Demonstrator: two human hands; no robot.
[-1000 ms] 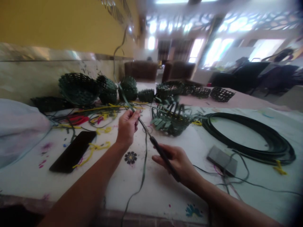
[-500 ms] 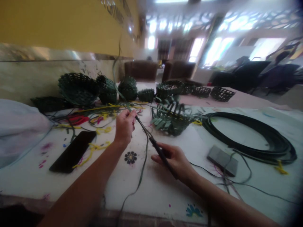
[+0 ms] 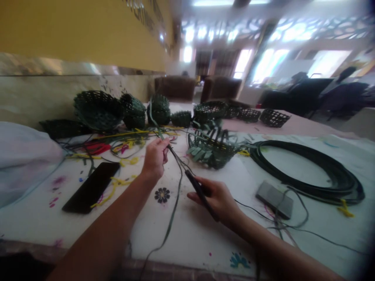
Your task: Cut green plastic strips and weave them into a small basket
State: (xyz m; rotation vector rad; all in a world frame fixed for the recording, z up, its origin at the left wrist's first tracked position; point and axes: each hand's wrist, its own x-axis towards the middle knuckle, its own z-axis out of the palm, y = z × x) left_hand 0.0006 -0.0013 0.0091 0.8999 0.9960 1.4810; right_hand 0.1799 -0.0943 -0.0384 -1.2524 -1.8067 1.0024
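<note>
My left hand (image 3: 155, 158) is closed, pinching a long green strip (image 3: 156, 124) between thumb and fingers. One end of the strip rises above the hand, and a length hangs down to the table's front edge. My right hand (image 3: 215, 199) is wrapped round a slim black-handled tool (image 3: 195, 183), slanted up towards the left hand. Its thin front part meets the strip just below the left fingers; blur hides its exact kind. Beyond the hands stands a part-woven green basket (image 3: 215, 150) with loose strip ends sticking up.
Several woven green baskets (image 3: 98, 111) line the back. At right lie a coil of dark strip (image 3: 316, 187) and a grey block (image 3: 275, 199) among loose strands. A black phone-like slab (image 3: 92, 189), red-handled scissors (image 3: 98, 148) and a pale bag (image 3: 26, 164) are at left. People sit far right.
The upper end of the strip has dropped and swung slightly to the right. Both hands keep nearly the same place and grip.
</note>
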